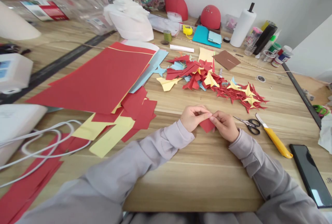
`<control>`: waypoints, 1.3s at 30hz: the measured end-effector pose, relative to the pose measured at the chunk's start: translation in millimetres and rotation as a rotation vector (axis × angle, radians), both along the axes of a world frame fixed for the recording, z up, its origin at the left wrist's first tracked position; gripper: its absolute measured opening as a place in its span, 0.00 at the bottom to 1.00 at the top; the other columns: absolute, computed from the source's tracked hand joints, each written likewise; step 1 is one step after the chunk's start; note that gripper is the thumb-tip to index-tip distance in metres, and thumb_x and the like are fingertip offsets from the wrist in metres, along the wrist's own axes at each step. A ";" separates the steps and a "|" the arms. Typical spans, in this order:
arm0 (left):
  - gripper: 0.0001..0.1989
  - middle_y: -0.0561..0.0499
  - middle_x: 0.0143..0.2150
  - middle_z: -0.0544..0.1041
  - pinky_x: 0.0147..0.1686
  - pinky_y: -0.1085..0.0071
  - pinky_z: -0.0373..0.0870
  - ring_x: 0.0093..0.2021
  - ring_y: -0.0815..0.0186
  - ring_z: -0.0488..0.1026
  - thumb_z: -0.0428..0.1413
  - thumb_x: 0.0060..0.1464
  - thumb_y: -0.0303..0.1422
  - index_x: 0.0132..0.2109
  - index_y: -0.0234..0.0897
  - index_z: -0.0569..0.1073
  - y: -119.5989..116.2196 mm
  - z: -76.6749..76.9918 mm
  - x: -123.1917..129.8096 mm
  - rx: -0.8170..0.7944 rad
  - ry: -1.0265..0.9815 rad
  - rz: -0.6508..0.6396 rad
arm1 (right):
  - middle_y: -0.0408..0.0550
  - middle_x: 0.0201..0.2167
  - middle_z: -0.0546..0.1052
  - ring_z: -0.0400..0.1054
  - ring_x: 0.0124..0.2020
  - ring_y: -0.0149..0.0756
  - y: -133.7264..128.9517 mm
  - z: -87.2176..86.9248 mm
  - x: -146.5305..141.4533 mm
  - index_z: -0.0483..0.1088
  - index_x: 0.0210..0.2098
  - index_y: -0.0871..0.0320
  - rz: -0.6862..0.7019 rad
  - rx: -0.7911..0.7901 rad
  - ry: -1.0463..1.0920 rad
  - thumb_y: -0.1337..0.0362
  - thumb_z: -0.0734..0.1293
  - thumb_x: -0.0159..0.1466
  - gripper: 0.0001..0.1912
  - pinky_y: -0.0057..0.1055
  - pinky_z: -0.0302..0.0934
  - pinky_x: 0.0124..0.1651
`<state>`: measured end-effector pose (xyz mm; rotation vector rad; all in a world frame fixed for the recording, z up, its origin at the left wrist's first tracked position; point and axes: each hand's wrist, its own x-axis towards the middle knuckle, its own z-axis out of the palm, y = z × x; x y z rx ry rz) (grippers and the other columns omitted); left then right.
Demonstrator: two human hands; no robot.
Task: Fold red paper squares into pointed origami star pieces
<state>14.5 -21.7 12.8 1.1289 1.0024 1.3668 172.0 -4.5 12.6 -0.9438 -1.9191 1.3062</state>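
Note:
A small red paper piece [206,125] is pinched between both hands above the wooden table. My left hand [194,118] grips its upper left part with thumb and fingers. On the other side, my right hand [223,124] holds its upper right edge, the thumb near the left thumb. The fingertips cover the paper's top. Behind the hands lies a pile of folded red paper pieces [195,71] with some yellow and blue ones. Black-handled scissors [252,125] rest just right of my right hand, beside a yellow cutter [277,141].
Large red sheets [101,78] lie at the left, with yellow strips [112,137] and a white cable [55,127] nearer. A black phone [310,174] is at the right. Brown paper [226,59], a yellow tape measure [187,29] and bottles [282,56] stand or lie at the back.

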 end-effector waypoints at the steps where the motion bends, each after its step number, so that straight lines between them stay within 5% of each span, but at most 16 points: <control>1: 0.08 0.52 0.23 0.71 0.29 0.71 0.63 0.26 0.70 0.67 0.63 0.38 0.35 0.23 0.34 0.76 0.5 -1.2 0.0 0.001 -0.007 0.012 | 0.39 0.14 0.69 0.65 0.14 0.26 0.3 -0.1 -0.1 0.65 0.29 0.59 0.007 -0.002 0.000 0.53 0.61 0.62 0.15 0.22 0.58 0.17; 18: 0.12 0.56 0.20 0.67 0.25 0.74 0.58 0.22 0.74 0.62 0.63 0.37 0.34 0.19 0.32 0.69 6.5 -5.8 0.1 -0.128 -0.207 0.142 | 0.42 0.18 0.73 0.64 0.15 0.26 2.9 -4.6 0.0 0.64 0.32 0.59 0.024 -0.190 0.107 0.50 0.60 0.62 0.17 0.23 0.60 0.20; 31: 0.18 0.57 0.17 0.64 0.23 0.76 0.57 0.20 0.76 0.60 0.63 0.39 0.37 0.15 0.33 0.65 6.2 -6.8 1.5 -0.114 -0.219 0.150 | 0.42 0.19 0.74 0.65 0.16 0.25 3.7 -7.4 -0.9 0.64 0.32 0.59 0.037 -0.145 0.092 0.54 0.63 0.61 0.13 0.23 0.60 0.21; 39: 0.11 0.53 0.23 0.74 0.28 0.73 0.65 0.25 0.71 0.68 0.67 0.31 0.33 0.25 0.32 0.76 5.4 -8.5 1.6 -0.198 -0.183 0.127 | 0.42 0.20 0.74 0.65 0.15 0.25 3.8 -6.8 -1.1 0.64 0.33 0.59 0.005 -0.168 0.141 0.54 0.63 0.61 0.13 0.23 0.59 0.19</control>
